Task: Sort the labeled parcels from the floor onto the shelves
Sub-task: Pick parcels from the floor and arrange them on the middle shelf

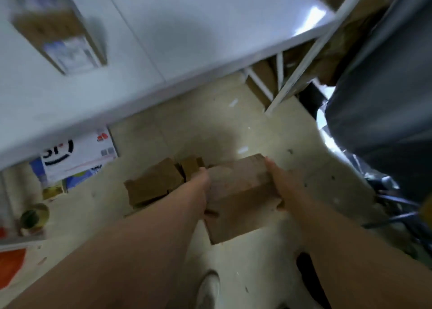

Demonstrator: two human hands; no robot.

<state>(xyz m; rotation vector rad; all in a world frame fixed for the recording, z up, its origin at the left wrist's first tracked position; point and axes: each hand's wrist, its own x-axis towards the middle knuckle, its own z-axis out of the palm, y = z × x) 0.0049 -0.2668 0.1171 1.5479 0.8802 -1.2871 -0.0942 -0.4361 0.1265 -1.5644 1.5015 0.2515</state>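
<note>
- Two hands carry one brown parcel near the frame's centre, clear of the floor. The left hand wraps its 9 o'clock side with fingers hooked under the edge. The right hand presses the 3 o'clock side, thumb seemingly curled round the near corner — blur hides the fingertips.
- Slipping looks the likeliest failure: the hold is mostly a sideways squeeze, so easing pressure could drop the parcel onto the loose cardboard boxes just beside it at 9 o'clock, or onto the shoe at 6.
- No label shows on the faces in view, so it may land on the wrong shelf unless it is turned and read.
- Overhead, the white shelf overhangs, its front edge running from 8 to 1 o'clock; a straight lift risks catching that edge.
- At 1 o'clock a white upright and at 3 a dark grey cover pinch the right side.
- Open room lies on the bare floor at 12 and on the shelf top — right of the boxed parcel resting there at 10.
</note>
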